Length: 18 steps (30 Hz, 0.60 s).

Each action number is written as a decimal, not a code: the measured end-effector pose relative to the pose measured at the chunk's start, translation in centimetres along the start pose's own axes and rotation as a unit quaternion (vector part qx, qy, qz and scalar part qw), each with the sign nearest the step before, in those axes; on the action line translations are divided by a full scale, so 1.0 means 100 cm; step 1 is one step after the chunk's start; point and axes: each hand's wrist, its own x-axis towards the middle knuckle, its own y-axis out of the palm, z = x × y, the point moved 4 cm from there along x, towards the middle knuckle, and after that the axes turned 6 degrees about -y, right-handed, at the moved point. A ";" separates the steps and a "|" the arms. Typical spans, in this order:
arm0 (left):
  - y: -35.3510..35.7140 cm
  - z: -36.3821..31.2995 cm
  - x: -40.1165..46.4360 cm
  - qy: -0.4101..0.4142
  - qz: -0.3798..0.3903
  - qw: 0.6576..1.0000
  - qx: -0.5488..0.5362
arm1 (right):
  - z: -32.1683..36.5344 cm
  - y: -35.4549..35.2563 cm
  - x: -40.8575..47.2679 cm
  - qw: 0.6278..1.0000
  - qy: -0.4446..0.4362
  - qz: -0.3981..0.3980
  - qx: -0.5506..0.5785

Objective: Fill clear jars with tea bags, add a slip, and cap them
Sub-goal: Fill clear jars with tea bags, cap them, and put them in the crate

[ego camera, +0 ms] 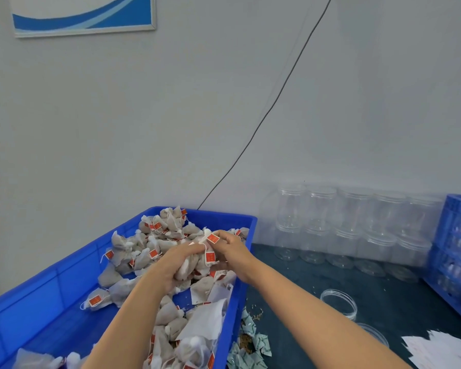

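I grip a bunch of tea bags with both hands, left hand and right hand, over the blue bin. The open jar stands lower right on the table, nearer my right hand.

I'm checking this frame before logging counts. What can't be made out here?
- How many tea bags the left hand and right hand hold: fingers cover the bunch, head view.
- Print on the red tags: too small.
- Paper slips: cut off by the lower right edge.
- Contents of the blue crate: blurred, cut off at the right edge.
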 end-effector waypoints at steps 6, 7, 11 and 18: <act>0.046 -0.001 -0.018 0.047 0.113 0.992 -0.026 | 0.027 -0.043 -0.031 0.992 -0.060 -0.059 -0.089; 0.055 -0.004 -0.022 0.054 0.120 0.991 -0.030 | 0.033 -0.053 -0.039 0.989 -0.070 -0.073 -0.108; 0.090 -0.018 -0.029 0.054 0.112 0.991 -0.042 | 0.055 -0.097 -0.074 0.974 -0.102 -0.144 -0.144; 0.156 -0.015 -0.034 0.027 0.110 0.993 -0.030 | 0.064 -0.169 -0.133 0.935 -0.103 -0.227 -0.251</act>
